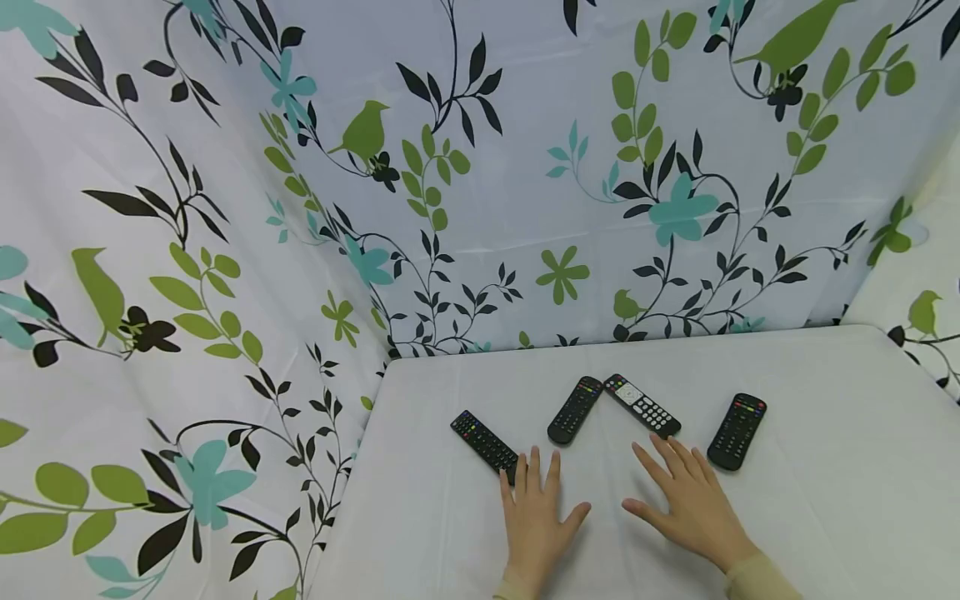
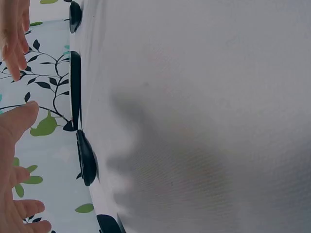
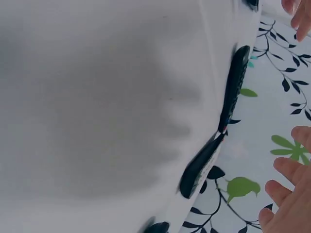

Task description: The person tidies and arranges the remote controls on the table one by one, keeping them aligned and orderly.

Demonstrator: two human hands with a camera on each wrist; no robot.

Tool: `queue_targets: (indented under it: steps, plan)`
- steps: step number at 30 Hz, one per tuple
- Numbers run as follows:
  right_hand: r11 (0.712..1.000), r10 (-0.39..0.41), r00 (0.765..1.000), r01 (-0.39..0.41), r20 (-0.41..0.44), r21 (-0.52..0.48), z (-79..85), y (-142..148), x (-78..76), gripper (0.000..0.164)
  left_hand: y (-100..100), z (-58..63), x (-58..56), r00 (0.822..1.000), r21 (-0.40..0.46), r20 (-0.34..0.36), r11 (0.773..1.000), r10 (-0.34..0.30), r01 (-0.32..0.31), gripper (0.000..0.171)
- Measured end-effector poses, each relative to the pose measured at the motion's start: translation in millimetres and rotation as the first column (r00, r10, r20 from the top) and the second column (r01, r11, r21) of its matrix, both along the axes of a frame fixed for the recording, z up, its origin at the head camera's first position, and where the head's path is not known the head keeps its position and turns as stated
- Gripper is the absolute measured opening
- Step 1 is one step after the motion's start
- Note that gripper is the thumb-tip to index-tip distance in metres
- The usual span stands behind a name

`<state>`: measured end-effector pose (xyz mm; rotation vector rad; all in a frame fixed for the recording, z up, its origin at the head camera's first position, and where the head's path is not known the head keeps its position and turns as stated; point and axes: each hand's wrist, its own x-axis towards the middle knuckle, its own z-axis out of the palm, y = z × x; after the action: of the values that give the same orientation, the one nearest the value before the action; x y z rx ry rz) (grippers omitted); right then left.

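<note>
Several black remote controls lie on a white-covered table. My left hand (image 1: pixel 534 521), fingers spread, hovers at the near end of the leftmost remote control (image 1: pixel 486 440) and overlaps it in the head view. My right hand (image 1: pixel 693 504) is held with spread fingers just below the remote control with white buttons (image 1: pixel 643 405). That one touches, or nearly touches, the top of a smaller remote control (image 1: pixel 575 410) to its left. Farthest right lies a rounded remote control (image 1: pixel 737 432). Both wrist views show the hands raised above the cloth, holding nothing.
The white cloth (image 1: pixel 840 500) covers the tabletop, whose back edge meets a hanging curtain (image 1: pixel 510 208) printed with birds, leaves and flowers. More of the patterned curtain hangs along the left side. Hand shadows fall on the cloth in both wrist views.
</note>
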<state>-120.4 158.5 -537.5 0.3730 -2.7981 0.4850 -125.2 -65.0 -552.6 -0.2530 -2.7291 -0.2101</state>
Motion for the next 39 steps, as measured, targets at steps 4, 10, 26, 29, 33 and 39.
queue_targets:
  steps: [4, 10, 26, 29, 33, 39]
  plan:
    - [0.999, 0.026, 1.000, -0.026, 0.014, -0.026, 8.1, -10, -9.6, 0.077, -3, 5.8, -3.0, 0.999, 0.021, -0.024, 0.999, 0.030, -0.030, 0.074]
    - [0.995, 0.071, 0.997, -0.072, -0.007, -0.072, 19.5, -27, -22.8, 0.073, -13, 9.7, -8.1, 0.997, 0.064, -0.041, 0.996, 0.061, -0.059, 0.071]
    - [0.960, 0.223, 0.970, -0.237, -0.101, -0.152, 33.7, -73, -56.8, 0.055, -45, 3.9, -20.4, 0.979, 0.196, -0.118, 0.971, 0.164, -0.139, 0.062]
    - [0.952, 0.247, 0.966, -0.257, -0.083, -0.165, 33.1, -82, -61.9, 0.054, -50, 2.9, -21.8, 0.980, 0.231, -0.086, 0.960, 0.181, -0.157, 0.060]
    - [0.944, 0.274, 0.960, -0.281, -0.061, -0.175, 33.1, -95, -69.3, 0.053, -55, 0.3, -22.9, 0.982, 0.322, 0.006, 0.930, 0.187, -0.179, 0.060]
    - [0.923, 0.343, 0.939, -0.339, -0.007, -0.184, 35.4, -115, -81.5, 0.050, -61, -10.2, -27.0, 0.979, 0.464, 0.107, 0.862, 0.174, -0.204, 0.063]
